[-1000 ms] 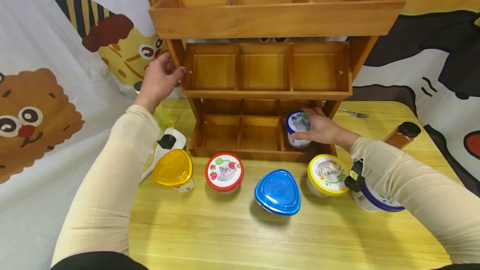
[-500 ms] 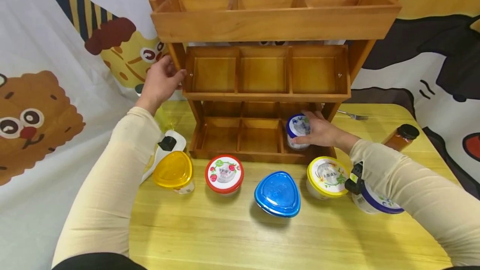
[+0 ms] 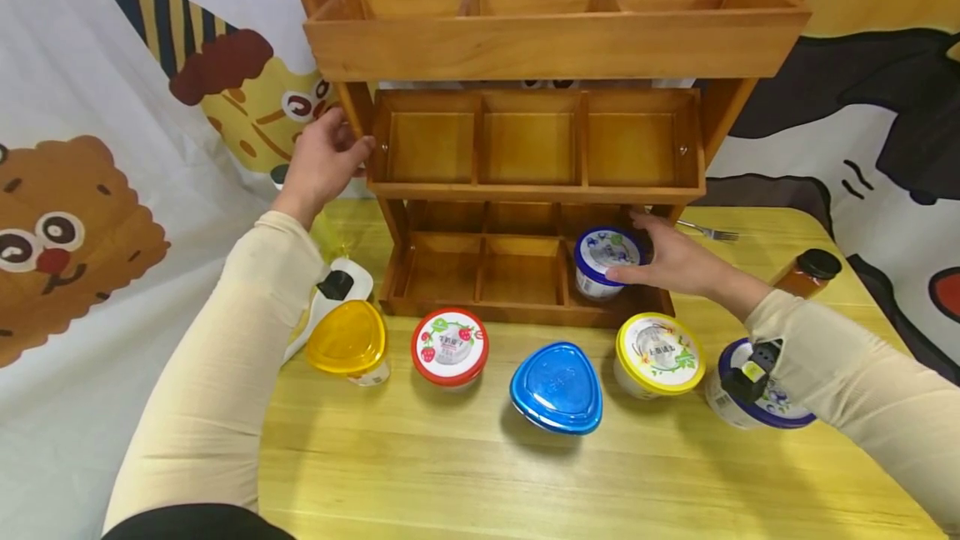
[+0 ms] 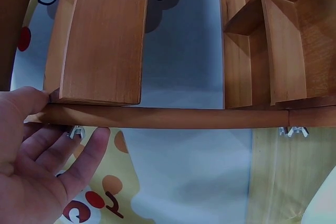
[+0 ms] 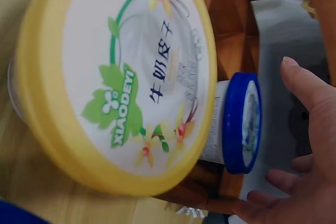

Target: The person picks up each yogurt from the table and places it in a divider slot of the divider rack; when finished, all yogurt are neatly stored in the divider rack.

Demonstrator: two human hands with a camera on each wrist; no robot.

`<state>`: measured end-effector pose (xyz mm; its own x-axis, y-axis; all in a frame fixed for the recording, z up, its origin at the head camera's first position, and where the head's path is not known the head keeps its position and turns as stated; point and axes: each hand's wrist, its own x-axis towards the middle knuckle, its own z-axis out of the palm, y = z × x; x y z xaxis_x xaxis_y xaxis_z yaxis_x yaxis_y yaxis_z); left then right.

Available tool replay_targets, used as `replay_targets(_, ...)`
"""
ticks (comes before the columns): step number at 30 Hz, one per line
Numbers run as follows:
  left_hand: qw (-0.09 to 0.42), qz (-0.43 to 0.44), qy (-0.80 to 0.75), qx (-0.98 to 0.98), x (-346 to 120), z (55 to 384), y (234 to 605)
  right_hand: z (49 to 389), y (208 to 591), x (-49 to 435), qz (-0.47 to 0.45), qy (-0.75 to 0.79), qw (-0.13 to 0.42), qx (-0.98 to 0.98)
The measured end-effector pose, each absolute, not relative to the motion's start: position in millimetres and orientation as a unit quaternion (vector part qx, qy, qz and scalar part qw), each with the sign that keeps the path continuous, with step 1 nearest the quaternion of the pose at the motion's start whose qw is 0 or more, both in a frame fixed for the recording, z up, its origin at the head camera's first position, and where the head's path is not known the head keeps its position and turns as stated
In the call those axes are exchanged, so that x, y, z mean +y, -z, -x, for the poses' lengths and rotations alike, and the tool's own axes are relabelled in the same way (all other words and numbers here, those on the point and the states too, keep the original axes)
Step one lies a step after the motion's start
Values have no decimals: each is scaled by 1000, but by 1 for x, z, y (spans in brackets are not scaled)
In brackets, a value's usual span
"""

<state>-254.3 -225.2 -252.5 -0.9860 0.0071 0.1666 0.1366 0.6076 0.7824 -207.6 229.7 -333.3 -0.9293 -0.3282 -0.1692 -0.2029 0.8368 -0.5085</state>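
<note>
A wooden three-tier rack [image 3: 555,48] stands on the table. My left hand [image 3: 322,161] holds its left side post; in the left wrist view the thumb lies on one side of the post [image 4: 184,117] and the fingers on the other. A small tub with a dark blue lid [image 3: 607,252] sits in the bottom tier's right compartment. Beside it, my right hand [image 3: 678,257] has its thumb and fingers spread. The right wrist view shows a gap between this hand [image 5: 310,145] and the blue lid [image 5: 242,124].
In front of the rack stand tubs with an orange lid [image 3: 348,338], a red-rimmed lid [image 3: 450,348], a shiny blue lid [image 3: 557,388], a yellow-rimmed lid [image 3: 658,352] and a purple-rimmed lid [image 3: 731,394]. A black-capped jar [image 3: 810,272] and a fork [image 3: 708,231] lie right.
My right hand has let go of the blue-lidded tub and moved a little to the right, so more of the lid shows. The left hand stays on the post.
</note>
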Motion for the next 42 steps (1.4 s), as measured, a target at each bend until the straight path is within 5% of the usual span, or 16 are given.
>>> replay_targets(22,67,26,421,-904,-226,254,251,137,295,297,97,306,112,940)
replay_targets(42,67,33,429,-900,-225,253,251,77,338,352,38,300,66,951)
